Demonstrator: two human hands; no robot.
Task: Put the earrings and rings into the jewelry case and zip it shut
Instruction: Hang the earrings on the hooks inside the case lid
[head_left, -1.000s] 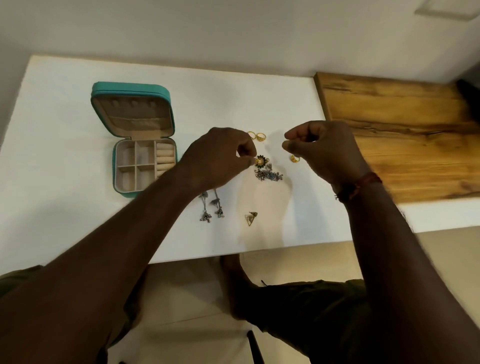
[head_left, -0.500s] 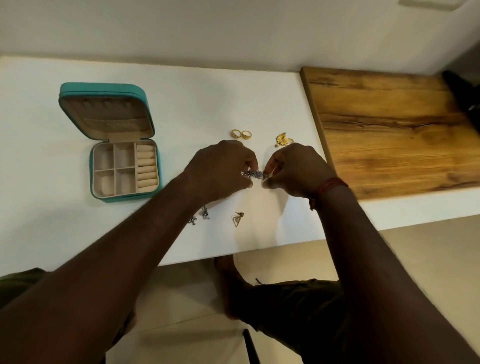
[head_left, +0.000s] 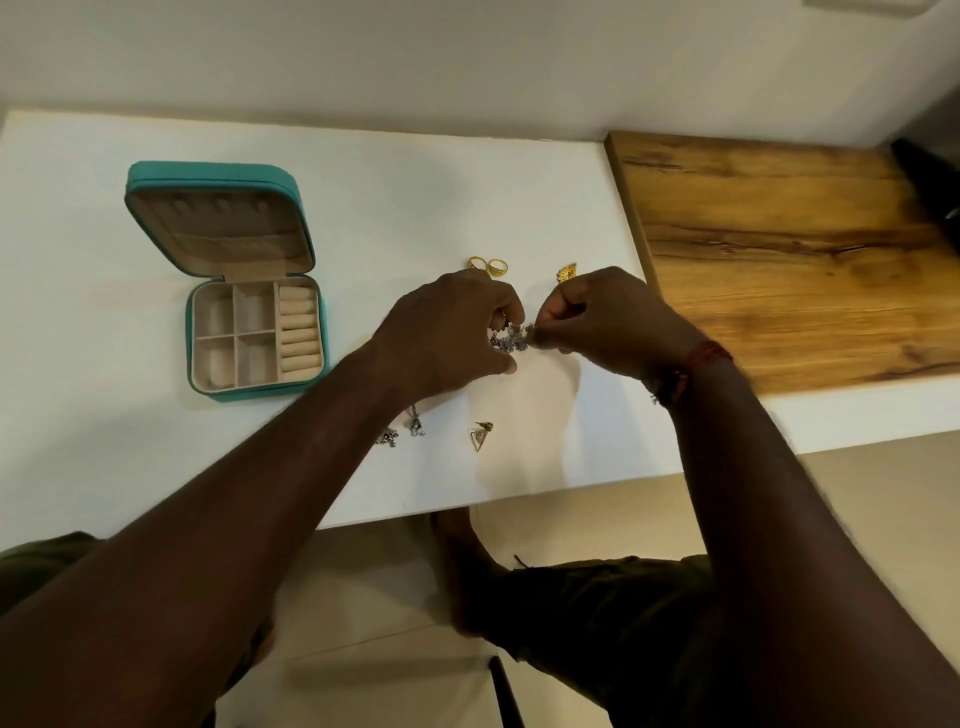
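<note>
Pinching a small cluster of silver earrings between both hands, a person works at a white worktop with the teal jewelry case lying open nearby. The left hand and the right hand meet to the right of the case, the fingers of each curled in and gripping the silver piece just above the surface. Whether they are untangling a pair or fixing a back cannot be made out.

The case's lid is flung back, and its four small compartments and row of ring rolls show nothing in them, so the packing appears not to have begun.

Every other piece lies outside the case, to its right. Two gold rings and an ornate gold earring sit on the far side of the hands. A triangular earring and a pair of silver drop earrings, partly hidden by the left forearm, lie nearer the worktop's front edge. A wooden board lies farther right of the case than any of the jewelry.

By this view, all of the loading is left to do, and the zip comes last.
</note>
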